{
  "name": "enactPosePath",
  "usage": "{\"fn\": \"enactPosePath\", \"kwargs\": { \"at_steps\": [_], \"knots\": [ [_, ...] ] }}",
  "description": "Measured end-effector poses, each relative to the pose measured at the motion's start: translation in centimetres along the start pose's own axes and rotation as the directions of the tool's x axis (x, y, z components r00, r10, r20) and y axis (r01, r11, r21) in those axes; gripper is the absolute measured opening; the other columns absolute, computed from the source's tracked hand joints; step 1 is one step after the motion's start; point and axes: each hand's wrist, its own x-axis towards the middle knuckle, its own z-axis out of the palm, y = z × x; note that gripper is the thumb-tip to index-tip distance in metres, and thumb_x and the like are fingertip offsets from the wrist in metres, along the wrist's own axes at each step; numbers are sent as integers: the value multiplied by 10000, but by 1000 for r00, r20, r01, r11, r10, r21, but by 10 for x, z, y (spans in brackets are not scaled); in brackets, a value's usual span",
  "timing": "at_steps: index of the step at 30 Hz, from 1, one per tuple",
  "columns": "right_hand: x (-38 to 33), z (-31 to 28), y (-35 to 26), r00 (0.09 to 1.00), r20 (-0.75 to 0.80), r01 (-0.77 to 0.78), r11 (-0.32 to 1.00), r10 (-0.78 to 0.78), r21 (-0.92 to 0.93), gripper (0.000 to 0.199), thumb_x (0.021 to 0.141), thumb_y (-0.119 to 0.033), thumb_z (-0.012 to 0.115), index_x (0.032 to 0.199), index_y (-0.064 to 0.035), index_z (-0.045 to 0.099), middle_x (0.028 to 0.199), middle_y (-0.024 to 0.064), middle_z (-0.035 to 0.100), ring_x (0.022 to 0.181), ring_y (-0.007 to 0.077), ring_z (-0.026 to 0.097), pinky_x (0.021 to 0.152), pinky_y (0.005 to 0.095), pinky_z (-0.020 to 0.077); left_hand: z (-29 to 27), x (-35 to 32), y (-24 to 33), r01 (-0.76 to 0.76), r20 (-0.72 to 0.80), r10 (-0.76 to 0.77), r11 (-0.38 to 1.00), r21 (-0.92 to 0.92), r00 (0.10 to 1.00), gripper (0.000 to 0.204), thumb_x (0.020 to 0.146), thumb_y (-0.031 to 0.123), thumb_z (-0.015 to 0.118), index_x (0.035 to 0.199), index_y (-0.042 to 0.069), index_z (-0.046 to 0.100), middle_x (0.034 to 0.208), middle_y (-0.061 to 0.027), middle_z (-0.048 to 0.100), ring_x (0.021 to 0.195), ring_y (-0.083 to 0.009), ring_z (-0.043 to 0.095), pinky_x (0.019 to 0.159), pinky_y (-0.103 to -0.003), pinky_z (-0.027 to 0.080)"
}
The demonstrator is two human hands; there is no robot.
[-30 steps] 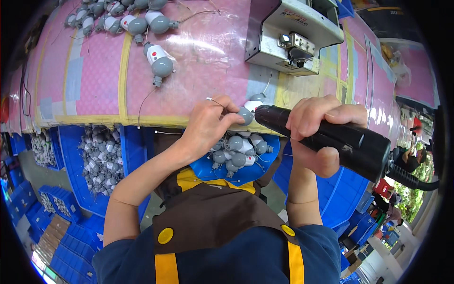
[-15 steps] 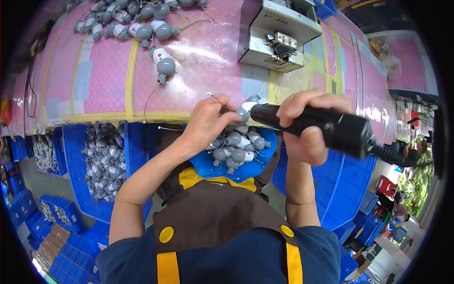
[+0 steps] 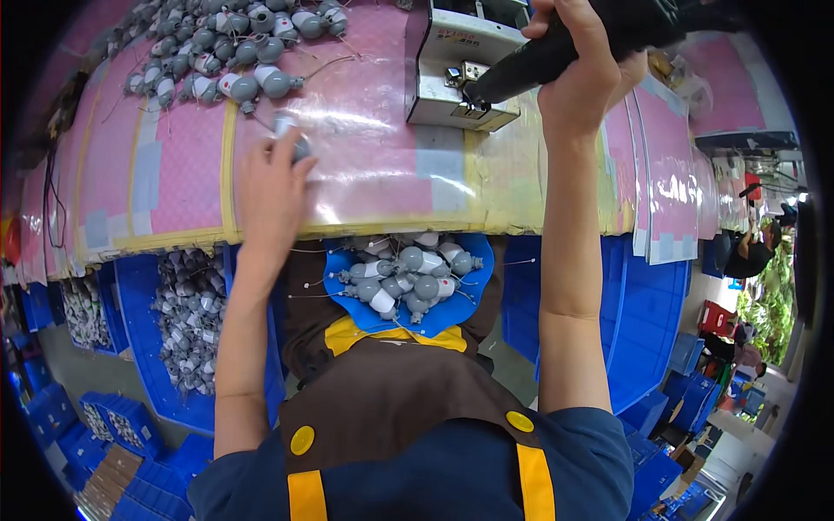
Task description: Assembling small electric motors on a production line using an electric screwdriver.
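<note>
My left hand [image 3: 276, 178], blurred, is at the bench with thumb and fingers closed around a grey and white bulb-shaped part [image 3: 301, 149]. Raised over the right of the bench, my right hand [image 3: 580, 91] grips a black electric screwdriver [image 3: 530, 71]. Its tip meets the small fitting on the front of a white metal box [image 3: 441, 104]; the exact contact is too small to make out. Similar bulb-shaped parts with thin wires fill a blue pouch [image 3: 479, 300] on my lap.
A heap of bulb-shaped parts [image 3: 230, 52] covers the far left of the pink, taped bench [image 3: 365, 165]. Below its edge, a blue bin [image 3: 139, 339] on the left holds many more. Another blue bin [image 3: 638, 339] stands on the right. People are in the background.
My left hand has moved left from the part at the screwdriver tip to the lone part on the bench. The screwdriver has gone up and away from me, over to the metal box.
</note>
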Motion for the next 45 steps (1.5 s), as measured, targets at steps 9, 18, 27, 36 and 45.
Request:
{"fn": "enactPosePath", "kwargs": {
  "at_steps": [9,18,27,36,45],
  "knots": [
    [-56,-39,-4,962,269,3,990,-41,143,248,811,-103,553,1016,28,507,808,189,578,586,200,524,564,332,482,44,-22,76,-186,216,300,884,-430,929,275,765,153,655,998,33,573,954,-137,565,906,-321,521,798,-405,404],
    [-85,-42,-4,940,339,-28,979,-44,204,377,817,-203,597,1096,-1,444,836,210,559,608,208,529,586,347,501,54,-27,78,-211,151,274,916,-340,950,273,739,209,687,948,70,580,896,-70,564,903,-250,511,783,-362,370],
    [-81,-39,-2,928,372,-46,986,-17,158,389,813,-211,596,1106,-8,442,834,207,564,607,209,535,591,353,501,52,-28,81,-219,139,281,913,-345,950,288,736,209,689,967,80,577,911,-60,553,910,-242,519,784,-358,370],
    [-79,-39,-7,945,327,-84,970,5,227,457,745,-164,714,1072,-29,425,841,187,581,643,190,558,601,296,497,51,-27,80,-204,160,275,911,-358,948,284,742,209,681,971,76,578,907,-56,554,897,-240,523,780,-355,370],
    [-87,-44,13,902,425,-177,961,72,213,458,735,-177,752,1019,-30,424,773,144,576,635,176,562,572,277,496,52,-26,80,-152,199,248,902,-403,948,309,722,157,687,990,70,559,911,-88,544,913,-282,515,800,-383,367]
  ]
}}
